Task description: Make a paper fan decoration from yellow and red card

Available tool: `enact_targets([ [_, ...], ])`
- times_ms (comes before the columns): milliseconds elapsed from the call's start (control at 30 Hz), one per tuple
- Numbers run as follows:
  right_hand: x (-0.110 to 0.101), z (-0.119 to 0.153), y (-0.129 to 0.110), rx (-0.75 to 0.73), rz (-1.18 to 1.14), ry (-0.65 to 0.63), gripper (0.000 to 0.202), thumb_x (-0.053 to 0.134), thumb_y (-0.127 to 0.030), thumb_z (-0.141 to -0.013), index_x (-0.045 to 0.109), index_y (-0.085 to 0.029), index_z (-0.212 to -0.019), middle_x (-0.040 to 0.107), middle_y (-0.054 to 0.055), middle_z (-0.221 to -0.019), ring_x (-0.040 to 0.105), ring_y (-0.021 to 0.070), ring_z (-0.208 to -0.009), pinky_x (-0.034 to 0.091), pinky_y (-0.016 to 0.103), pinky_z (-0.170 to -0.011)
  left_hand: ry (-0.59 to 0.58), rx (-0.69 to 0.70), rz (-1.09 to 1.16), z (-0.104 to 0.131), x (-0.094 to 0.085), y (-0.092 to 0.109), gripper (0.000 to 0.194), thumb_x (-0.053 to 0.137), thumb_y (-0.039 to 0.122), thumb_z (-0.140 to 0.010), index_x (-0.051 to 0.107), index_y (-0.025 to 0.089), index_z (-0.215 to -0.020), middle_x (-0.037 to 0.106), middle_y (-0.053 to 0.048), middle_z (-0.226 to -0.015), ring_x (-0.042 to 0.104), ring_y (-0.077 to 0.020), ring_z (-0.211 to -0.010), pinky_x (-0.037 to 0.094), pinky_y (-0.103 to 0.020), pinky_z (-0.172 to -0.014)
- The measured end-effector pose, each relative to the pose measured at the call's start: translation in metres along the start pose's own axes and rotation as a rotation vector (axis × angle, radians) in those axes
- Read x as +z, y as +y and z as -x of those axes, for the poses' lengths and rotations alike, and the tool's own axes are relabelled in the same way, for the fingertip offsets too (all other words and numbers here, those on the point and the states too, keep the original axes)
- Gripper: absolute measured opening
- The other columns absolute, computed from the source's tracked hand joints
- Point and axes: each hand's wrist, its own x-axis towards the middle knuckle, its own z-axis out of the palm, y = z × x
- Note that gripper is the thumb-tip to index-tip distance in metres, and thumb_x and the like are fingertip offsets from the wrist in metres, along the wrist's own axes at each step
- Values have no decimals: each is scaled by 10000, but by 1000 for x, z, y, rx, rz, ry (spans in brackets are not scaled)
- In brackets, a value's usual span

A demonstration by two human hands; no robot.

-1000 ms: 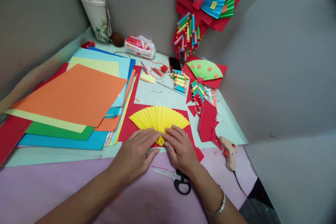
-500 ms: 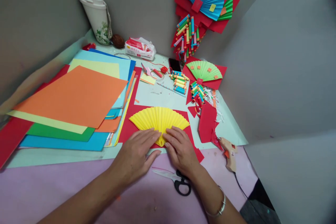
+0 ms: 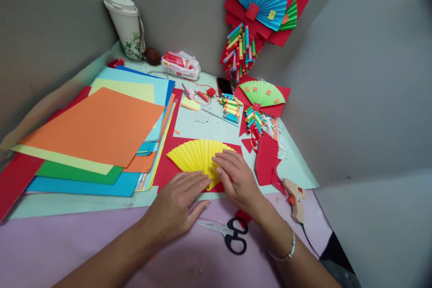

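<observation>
A pleated yellow paper fan (image 3: 191, 155) lies spread on red paper (image 3: 165, 168) in front of me. My left hand (image 3: 182, 195) rests flat over the fan's lower left part, fingers stretched out and thumb apart. Over its right half lies my right hand (image 3: 238, 180), also open, with fingers extended across the pleats. The fan's lower right portion is partly hidden under that hand. Black-handled scissors (image 3: 232, 234) lie on the table just below my hands, beside a small red paper piece (image 3: 243, 217).
Stacked coloured paper (image 3: 91, 130) covers the left side. A hot glue gun (image 3: 295, 200) lies at right, its cord running off the edge. Behind are small paper rolls (image 3: 231, 108), a green fan (image 3: 261, 92), a phone (image 3: 224, 85), a tissue pack (image 3: 181, 65) and a white cup (image 3: 126, 27).
My right hand has moved up and right from the fan's base onto its right half. My left hand stays at the lower left. The small red piece shows beside the scissors.
</observation>
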Motion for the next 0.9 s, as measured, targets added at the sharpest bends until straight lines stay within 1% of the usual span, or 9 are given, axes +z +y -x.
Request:
enact_targets([
  [67, 7, -12, 5, -30, 8, -25, 286, 457, -147, -952, 637, -173, -1173, 701, 104, -1142, 588, 219, -1156, 456, 447, -1052, -4, -4, 1, 0, -1, -1, 351, 603, 211, -879, 631, 131, -1220, 710, -139, -1217, 629, -273, -1158, 473, -463, -1006],
  [133, 15, -21, 11, -30, 17, -38, 281, 446, -160, -958, 644, -173, -1156, 707, 101, -1132, 598, 220, -1138, 460, 448, -1046, -10, -10, 0, 1, -2, -2, 351, 597, 212, -882, 627, 135, -1224, 709, -136, -1220, 628, -270, -1160, 471, -459, -1009],
  [300, 31, -23, 20, -29, 29, -55, 281, 434, -172, -964, 648, -178, -1146, 710, 95, -1129, 612, 216, -1108, 462, 447, -1044, -26, -29, -6, 3, -1, -4, 352, 588, 224, -888, 623, 136, -1226, 711, -132, -1216, 631, -266, -1151, 473, -460, -1003],
  [533, 35, -18, 24, -16, 31, -102, 284, 443, -163, -951, 646, -201, -1145, 708, 78, -1137, 612, 217, -1104, 455, 453, -1057, -48, -51, -6, 4, 3, -6, 351, 583, 225, -887, 618, 146, -1227, 711, -126, -1214, 631, -265, -1148, 465, -456, -1010],
  [667, 39, -18, 26, -16, 39, -99, 274, 461, -161, -941, 653, -178, -1135, 705, 86, -1134, 598, 226, -1118, 453, 437, -1057, -56, -56, -4, 4, 2, -6, 357, 581, 230, -887, 617, 144, -1232, 706, -128, -1224, 627, -266, -1155, 463, -454, -1013],
  [767, 40, -16, 27, -2, 38, -102, 277, 458, -173, -944, 658, -185, -1135, 706, 87, -1125, 598, 228, -1112, 460, 436, -1040, -51, -54, -2, 4, 2, -6, 354, 580, 226, -888, 619, 144, -1230, 708, -129, -1220, 632, -267, -1146, 467, -462, -1006],
  [900, 34, -19, 27, 21, 10, -92, 287, 435, -201, -961, 659, -184, -1140, 705, 101, -1112, 592, 229, -1112, 456, 436, -1024, -48, -53, -3, 5, 3, -7, 346, 578, 215, -888, 618, 151, -1225, 711, -130, -1216, 635, -266, -1143, 471, -464, -998],
])
